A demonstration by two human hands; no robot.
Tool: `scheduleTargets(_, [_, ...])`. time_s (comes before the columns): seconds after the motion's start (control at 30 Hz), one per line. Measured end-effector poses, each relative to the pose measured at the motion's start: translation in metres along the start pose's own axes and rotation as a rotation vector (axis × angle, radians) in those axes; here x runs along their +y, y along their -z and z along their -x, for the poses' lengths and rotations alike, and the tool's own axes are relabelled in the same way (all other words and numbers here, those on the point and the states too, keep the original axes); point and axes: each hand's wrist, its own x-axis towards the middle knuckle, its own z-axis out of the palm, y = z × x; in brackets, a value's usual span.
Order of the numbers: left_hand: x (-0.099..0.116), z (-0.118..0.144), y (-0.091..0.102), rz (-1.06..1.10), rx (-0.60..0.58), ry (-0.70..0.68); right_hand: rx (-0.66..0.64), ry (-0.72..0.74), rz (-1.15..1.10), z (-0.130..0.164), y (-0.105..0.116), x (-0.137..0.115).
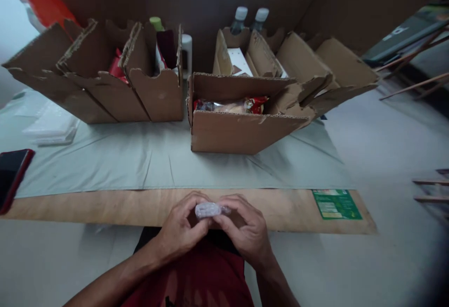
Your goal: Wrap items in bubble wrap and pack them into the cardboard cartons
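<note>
Between my two hands, over the near edge of the table, is a small bundle of clear plastic wrap, folded or rolled up. My left hand pinches its left side between thumb and fingers. On the other side, my right hand grips it the same way, thumb in front and fingers behind. Whether anything is inside the plastic cannot be made out. Beyond my hands, an open cardboard box lies across the table with red-and-clear wrapped packets in it.
Upright cardboard bins stand at the back left, and more at the back right near two white-capped bottles. Flat clear plastic bags and a red-edged phone lie left. A green packet is at the front right.
</note>
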Motion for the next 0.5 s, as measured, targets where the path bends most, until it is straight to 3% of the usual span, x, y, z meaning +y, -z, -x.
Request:
scheduleTargets(0.07, [-0.001, -0.002, 0.0, 0.074, -0.049, 0.03, 0.05, -0.039, -0.092, 0.002, -0.001, 0.0])
scheduleTargets(0.13, [-0.002, -0.005, 0.002, 0.102, -0.171, 0.087, 0.062, -0.117, -0.147, 0.006, 0.002, 0.005])
scheduleTargets(0.3, [-0.006, -0.01, 0.005, -0.025, -0.309, 0.117, -0.068, -0.23, -0.047, 0.008, 0.019, 0.01])
scheduleTargets(0.43, [-0.002, -0.017, 0.012, -0.128, -0.421, 0.073, -0.175, -0.107, 0.103, -0.011, 0.036, -0.004])
scheduleTargets(0.5, [0.003, -0.024, 0.019, -0.117, -0.425, 0.032, -0.142, -0.011, 0.162, -0.023, 0.054, -0.013])
